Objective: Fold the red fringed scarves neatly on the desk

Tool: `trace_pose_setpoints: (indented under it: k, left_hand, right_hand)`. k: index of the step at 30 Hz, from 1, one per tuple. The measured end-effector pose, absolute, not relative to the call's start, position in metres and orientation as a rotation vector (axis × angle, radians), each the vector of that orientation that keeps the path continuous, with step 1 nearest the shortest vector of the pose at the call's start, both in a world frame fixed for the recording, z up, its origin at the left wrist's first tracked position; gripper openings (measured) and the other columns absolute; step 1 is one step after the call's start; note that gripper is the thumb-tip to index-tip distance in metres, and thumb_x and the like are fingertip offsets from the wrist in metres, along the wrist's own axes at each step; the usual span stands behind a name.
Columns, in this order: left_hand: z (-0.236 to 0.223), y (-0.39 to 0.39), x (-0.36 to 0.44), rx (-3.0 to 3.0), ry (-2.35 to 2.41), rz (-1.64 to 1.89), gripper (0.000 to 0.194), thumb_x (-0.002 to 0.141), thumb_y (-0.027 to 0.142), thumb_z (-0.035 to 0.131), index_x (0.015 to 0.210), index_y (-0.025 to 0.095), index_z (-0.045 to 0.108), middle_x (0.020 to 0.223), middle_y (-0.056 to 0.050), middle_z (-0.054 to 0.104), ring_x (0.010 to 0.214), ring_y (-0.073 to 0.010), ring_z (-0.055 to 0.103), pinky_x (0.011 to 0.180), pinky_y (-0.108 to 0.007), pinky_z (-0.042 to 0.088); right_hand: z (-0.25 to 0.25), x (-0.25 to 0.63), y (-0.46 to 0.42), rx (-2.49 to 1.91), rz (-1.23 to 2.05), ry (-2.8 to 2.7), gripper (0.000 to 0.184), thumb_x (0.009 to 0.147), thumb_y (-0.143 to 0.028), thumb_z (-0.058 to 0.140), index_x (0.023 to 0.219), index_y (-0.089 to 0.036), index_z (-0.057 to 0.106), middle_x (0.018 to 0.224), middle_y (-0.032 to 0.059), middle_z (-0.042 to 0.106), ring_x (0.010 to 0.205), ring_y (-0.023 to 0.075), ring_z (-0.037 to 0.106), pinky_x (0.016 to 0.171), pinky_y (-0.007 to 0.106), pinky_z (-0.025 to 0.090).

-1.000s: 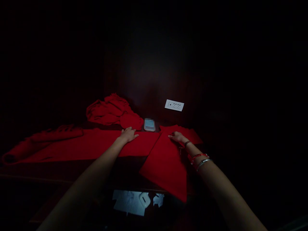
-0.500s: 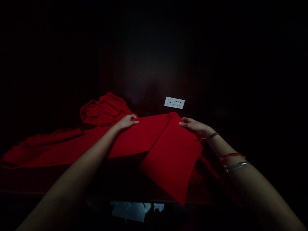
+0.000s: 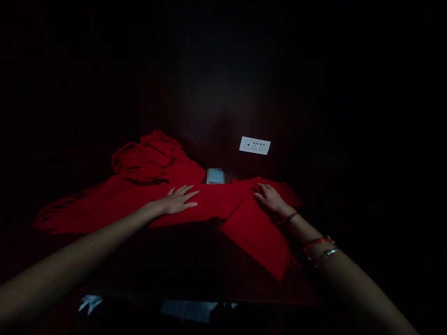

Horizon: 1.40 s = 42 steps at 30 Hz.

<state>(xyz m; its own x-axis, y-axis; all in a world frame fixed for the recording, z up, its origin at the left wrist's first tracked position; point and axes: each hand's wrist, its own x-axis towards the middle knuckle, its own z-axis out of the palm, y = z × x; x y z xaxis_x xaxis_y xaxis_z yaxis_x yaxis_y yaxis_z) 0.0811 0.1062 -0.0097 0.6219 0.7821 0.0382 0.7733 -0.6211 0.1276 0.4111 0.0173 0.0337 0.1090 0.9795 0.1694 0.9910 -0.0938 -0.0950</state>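
Observation:
A red scarf (image 3: 209, 201) with fringed ends lies lengthwise across a dark tabletop, with a diagonal fold right of centre and one part angled toward me. My left hand (image 3: 177, 202) rests palm down on its middle stretch, fingers spread. At the top of the fold, my right hand (image 3: 270, 197) lies on the cloth, its fingers slightly bent and nothing visibly pinched. Fringe shows at the scarf's left end and under the angled part. Behind my left hand sits a crumpled heap of red fringed cloth (image 3: 146, 160); whether it joins the scarf is unclear.
A white wall socket (image 3: 254, 145) is on the dark wall behind. A small pale-blue blurred item (image 3: 215, 176) lies at the back, between the heap and the fold. Whitish paper-like pieces (image 3: 190, 311) show below the table's front edge. The surroundings are very dark.
Both hands have lowered the scarf from a lifted position onto the table. My left hand has opened flat and my right has shifted slightly left. The pale-blue item behind has come into view.

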Motion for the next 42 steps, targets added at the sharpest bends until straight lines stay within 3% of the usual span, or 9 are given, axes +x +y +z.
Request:
trace_pose_setpoints:
  k: [6,9,15,19,22,27,34,39,42]
  left_hand:
    - [-0.007,0.104,0.025,2.766,1.329,0.032,0.051,0.081,0.048,0.025,0.129,0.031,0.018,0.136,0.001,0.013,0.124,-0.0184,0.011,0.098,-0.037,0.012]
    - [-0.007,0.104,0.025,2.779,1.330,0.004,0.051,0.081,0.047,0.024,0.129,0.030,0.018,0.136,0.000,0.014,0.124,-0.0183,0.011,0.098,-0.037,0.013]
    - [-0.006,0.097,0.031,2.863,1.325,0.125,0.051,0.082,0.045,0.023,0.129,0.026,0.021,0.136,-0.002,0.016,0.124,-0.0184,0.014,0.099,-0.038,0.010]
    - [-0.010,0.098,0.031,2.844,1.229,0.153,0.052,0.081,0.049,0.021,0.128,0.027,0.024,0.136,-0.002,0.019,0.123,-0.0178,0.016,0.098,-0.037,0.012]
    - [-0.013,0.100,0.030,2.819,1.191,0.134,0.054,0.081,0.052,0.019,0.128,0.027,0.024,0.135,-0.003,0.020,0.123,-0.0175,0.017,0.098,-0.035,0.014]
    - [-0.013,0.101,0.031,2.796,1.180,0.141,0.055,0.080,0.053,0.019,0.128,0.026,0.025,0.135,-0.003,0.021,0.123,-0.0186,0.017,0.098,-0.036,0.014]
    - [-0.010,0.097,0.032,2.792,1.169,0.172,0.054,0.080,0.052,0.022,0.127,0.026,0.027,0.134,-0.005,0.023,0.122,-0.0193,0.018,0.098,-0.038,0.015]
    - [-0.010,0.095,0.034,2.755,1.226,0.196,0.052,0.080,0.052,0.022,0.127,0.030,0.026,0.135,-0.002,0.021,0.123,-0.0207,0.015,0.097,-0.045,0.010]
    - [-0.012,0.098,0.035,2.696,1.305,0.151,0.053,0.080,0.053,0.021,0.127,0.031,0.024,0.136,-0.003,0.018,0.124,-0.0221,0.013,0.096,-0.046,0.010]
  right_hand:
    - [0.001,0.375,0.000,-2.105,-0.080,-2.181,0.055,0.079,-0.055,0.021,0.128,-0.030,0.021,0.136,0.0039,0.017,0.122,0.0308,0.014,0.090,0.058,0.015]
    - [0.009,0.366,-0.015,-2.050,-0.097,-2.174,0.055,0.080,-0.051,0.026,0.128,-0.026,0.023,0.135,0.0069,0.019,0.121,0.0282,0.017,0.092,0.052,0.019]
    - [0.033,0.305,-0.077,-1.871,-0.185,-2.388,0.044,0.076,-0.043,0.042,0.107,-0.014,0.050,0.099,0.0128,0.055,0.090,0.0213,0.051,0.075,0.031,0.041]
    - [0.026,0.283,-0.095,-2.069,-0.348,-2.443,0.023,0.079,-0.017,0.037,0.087,-0.010,0.058,0.081,0.0147,0.060,0.074,0.0205,0.057,0.060,0.027,0.041]
    - [0.044,0.288,-0.095,-2.082,-0.384,-2.268,0.023,0.080,-0.016,0.034,0.086,-0.012,0.056,0.077,0.0116,0.061,0.068,0.0183,0.057,0.057,0.026,0.040]
    - [0.087,0.271,-0.117,-1.677,-0.269,-2.177,0.024,0.083,-0.024,0.032,0.089,-0.017,0.054,0.082,0.0062,0.059,0.073,0.0146,0.054,0.067,0.024,0.038]
    - [0.044,0.243,-0.121,-1.330,0.262,-2.636,0.037,0.080,-0.043,0.038,0.100,-0.018,0.054,0.096,0.0060,0.057,0.088,0.0152,0.051,0.075,0.026,0.038]
    - [0.049,0.289,-0.060,-1.725,0.026,-2.261,0.041,0.083,-0.043,0.028,0.103,-0.016,0.053,0.104,0.0098,0.053,0.097,0.0168,0.047,0.084,0.029,0.034]
    - [0.040,0.320,-0.021,-2.174,-0.130,-1.940,0.058,0.077,-0.055,0.030,0.122,-0.019,0.036,0.129,0.0139,0.030,0.116,0.0282,0.027,0.088,0.045,0.028]
